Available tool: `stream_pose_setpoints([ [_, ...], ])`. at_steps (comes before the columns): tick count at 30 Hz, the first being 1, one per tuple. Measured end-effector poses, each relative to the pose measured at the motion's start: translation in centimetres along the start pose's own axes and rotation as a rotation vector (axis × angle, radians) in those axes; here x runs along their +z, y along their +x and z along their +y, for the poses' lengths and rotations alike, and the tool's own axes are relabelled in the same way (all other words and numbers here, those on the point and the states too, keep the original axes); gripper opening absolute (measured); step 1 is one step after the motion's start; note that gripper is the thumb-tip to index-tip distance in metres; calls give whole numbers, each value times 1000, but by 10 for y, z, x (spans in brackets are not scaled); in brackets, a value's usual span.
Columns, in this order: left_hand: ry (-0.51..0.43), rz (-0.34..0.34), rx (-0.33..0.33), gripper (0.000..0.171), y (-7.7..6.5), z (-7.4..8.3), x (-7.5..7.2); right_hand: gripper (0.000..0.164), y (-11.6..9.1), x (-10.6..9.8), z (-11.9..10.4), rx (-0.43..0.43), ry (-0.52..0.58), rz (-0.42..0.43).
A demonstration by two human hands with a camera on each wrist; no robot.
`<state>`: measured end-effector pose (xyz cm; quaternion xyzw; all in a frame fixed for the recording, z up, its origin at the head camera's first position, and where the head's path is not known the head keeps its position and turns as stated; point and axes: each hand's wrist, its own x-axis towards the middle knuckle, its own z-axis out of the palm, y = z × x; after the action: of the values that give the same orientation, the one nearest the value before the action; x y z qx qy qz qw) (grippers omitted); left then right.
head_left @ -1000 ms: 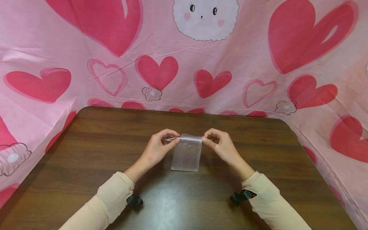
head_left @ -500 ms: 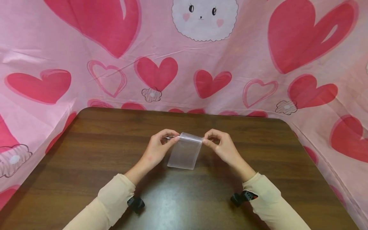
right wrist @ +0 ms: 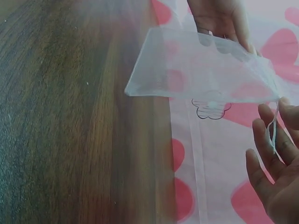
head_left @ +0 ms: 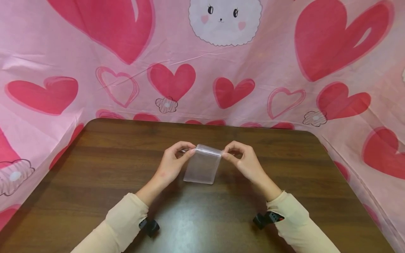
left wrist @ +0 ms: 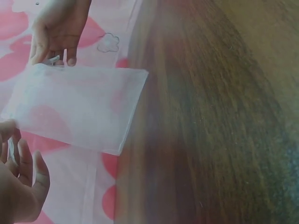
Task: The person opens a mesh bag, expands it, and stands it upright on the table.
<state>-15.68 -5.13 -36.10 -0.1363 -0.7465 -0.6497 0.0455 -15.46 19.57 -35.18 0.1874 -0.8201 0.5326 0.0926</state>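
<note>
A small sheer white drawstring pouch (head_left: pixel 200 168) hangs flat between the two hands, above the table, its lower edge slanting toward the left. The left hand (head_left: pixel 171 161) pinches the pouch's upper left corner between thumb and index finger. At the upper right corner, the right hand (head_left: pixel 245 158) pinches in the same way. Loops of thin white cord (right wrist: pixel 273 133) dangle by the right hand's fingers in the right wrist view. More cord (left wrist: pixel 12 151) shows at the left hand in the left wrist view. Nothing can be seen inside the see-through pouch (left wrist: pixel 84 105).
A dark brown wooden table (head_left: pixel 110 168) lies under both arms. Pink cloth (head_left: pixel 202 80) printed with hearts hangs behind it and along the sides. Black wrist devices (head_left: pixel 149 227) are strapped below both cream sleeves (head_left: pixel 123 221).
The pouch's lower edge has swung left and slightly up, and its top has tilted so the left end sits higher. Both hands have kept their pinch and barely moved.
</note>
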Motion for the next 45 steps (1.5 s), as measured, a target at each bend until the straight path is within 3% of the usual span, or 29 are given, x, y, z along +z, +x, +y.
stream_pose_setpoints([
  [17, -69, 18, -25, 16, 0, 9, 1, 22, -12, 7, 2, 77, 8, -39],
  [27, -137, 52, -55, 17, 1, 12, -1, 17, -23, 13, 4, 134, 20, -146],
  [33, -153, 57, -79, 17, -1, 13, -1, 16, -30, 17, 5, 184, 16, -169],
  [45, -92, 24, -60, 18, -3, 6, -8, 12, -31, 18, -4, 227, 119, -83],
])
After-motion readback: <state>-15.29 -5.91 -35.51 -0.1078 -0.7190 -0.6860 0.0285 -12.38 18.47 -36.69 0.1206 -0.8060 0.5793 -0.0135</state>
